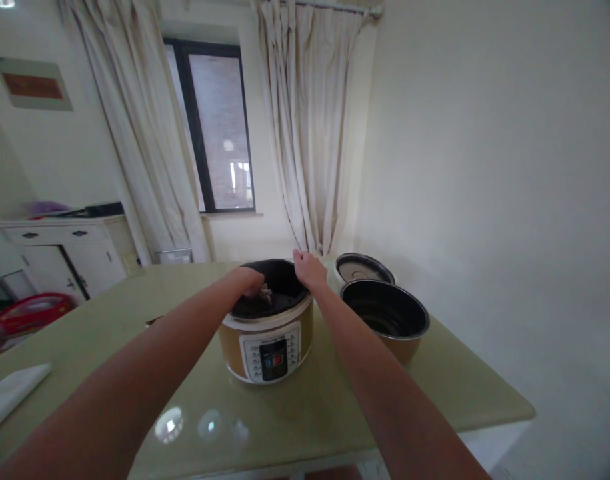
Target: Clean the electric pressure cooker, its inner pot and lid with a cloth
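A gold and white electric cooker [265, 347] stands upright on the table with its top open, showing a dark interior. My left hand [251, 281] reaches down inside it, its fingers curled on a small crumpled whitish cloth [267, 293]; the fingertips are partly hidden. At the right side of the cooker's rim, my right hand [311, 269] is closed around the edge, thumb up. To the right, a dark-lined inner pot [409, 347] sits partly behind my right forearm. Behind the pot lies a round lid [367, 269], its underside facing up.
The pale green table [195, 373] has its right edge near the wall. A white flat object [15, 393] lies at the left edge. Farther off are a white cabinet [99, 253], a red basket [35, 313], curtains [315, 133] and a window [219, 127].
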A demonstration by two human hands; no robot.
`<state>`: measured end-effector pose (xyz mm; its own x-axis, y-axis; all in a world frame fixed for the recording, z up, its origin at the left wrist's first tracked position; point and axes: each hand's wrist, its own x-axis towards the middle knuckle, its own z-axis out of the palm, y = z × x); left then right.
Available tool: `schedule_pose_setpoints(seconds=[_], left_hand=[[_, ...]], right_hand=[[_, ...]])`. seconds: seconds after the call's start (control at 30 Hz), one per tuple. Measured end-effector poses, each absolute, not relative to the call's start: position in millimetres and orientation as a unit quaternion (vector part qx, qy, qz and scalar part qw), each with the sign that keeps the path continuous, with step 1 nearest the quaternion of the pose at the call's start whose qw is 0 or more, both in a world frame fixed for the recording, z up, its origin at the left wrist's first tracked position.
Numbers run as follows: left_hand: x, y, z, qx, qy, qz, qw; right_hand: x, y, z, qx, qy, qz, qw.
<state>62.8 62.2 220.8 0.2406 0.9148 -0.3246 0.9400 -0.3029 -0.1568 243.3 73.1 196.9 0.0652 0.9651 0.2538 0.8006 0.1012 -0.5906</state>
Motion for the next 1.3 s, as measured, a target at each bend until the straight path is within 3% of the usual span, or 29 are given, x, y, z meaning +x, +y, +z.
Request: schedule_pose_setpoints(seconds=[0.2,0.43,0.8,1.03,1.2,1.3], left_hand=[[75.1,47.5,227.9,0.77,0.563,-0.28,0.106],[98.3,31.6,223.9,0.821,0.521,-0.194,0.131],[115.1,60.2,225.2,0.786,0.613,-0.009,-0.08],[58.3,52.4,248.8,0.79,0.568,-0.078,-0.218],[42.3,40.7,254.1,0.778,0.59,-0.182,-0.116],[45.3,34.7,257.2,0.792,0.57,-0.218,0.005]], right_hand=[[243.4,71.7,197.0,-0.659,-0.67,0.134,0.315],[242.8,71.2,197.9,-0.662,-0.669,0.132,0.31],[243.0,76.3,195.8,-0.662,-0.665,0.136,0.317],[243.1,72.2,198.0,-0.66,-0.668,0.134,0.318],[243.6,70.5,198.6,-0.656,-0.672,0.139,0.314],[243.4,70.4,198.1,-0.655,-0.672,0.137,0.316]])
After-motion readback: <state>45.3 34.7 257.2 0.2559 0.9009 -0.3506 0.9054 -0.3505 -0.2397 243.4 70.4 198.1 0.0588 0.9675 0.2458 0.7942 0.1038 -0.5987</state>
